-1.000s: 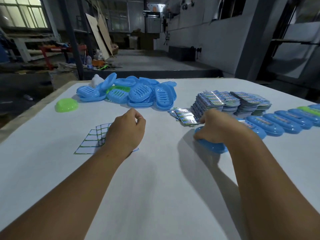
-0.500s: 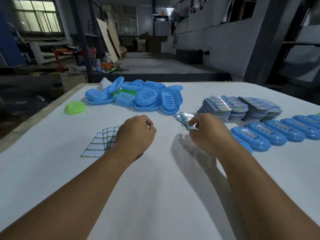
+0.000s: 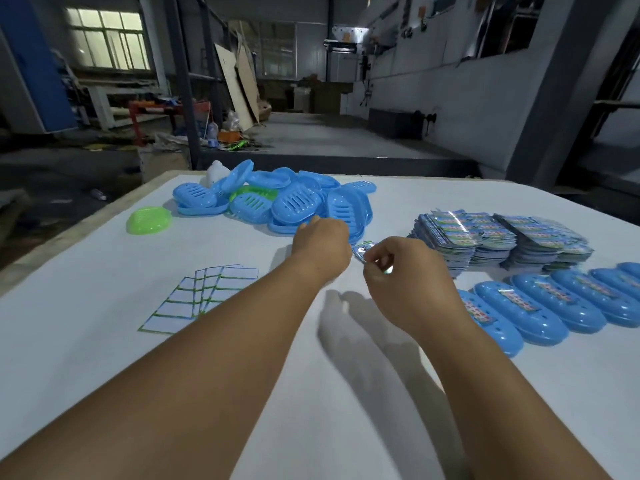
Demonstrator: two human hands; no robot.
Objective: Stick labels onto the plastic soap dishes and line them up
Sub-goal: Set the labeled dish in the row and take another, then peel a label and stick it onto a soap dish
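A pile of blue soap dishes (image 3: pixel 287 202) lies at the back of the white table (image 3: pixel 104 341), with a green one among them. My left hand (image 3: pixel 322 247) reaches to the pile's near edge; its fingers are hidden behind its back. My right hand (image 3: pixel 405 275) pinches a shiny label (image 3: pixel 388 270) just beside a few loose labels (image 3: pixel 362 251). To the right, several labelled blue dishes (image 3: pixel 519 306) lie side by side in a row.
Tall stacks of printed labels (image 3: pixel 485 237) stand behind the row. Empty white backing sheets (image 3: pixel 204 292) are fanned out at the left. A lone green dish (image 3: pixel 149 220) sits near the table's left edge. Beyond the table is a dim workshop floor.
My left hand has left the backing sheets and moved forward to the dish pile. My right hand has let go of the dish it set in the row and now pinches a label.
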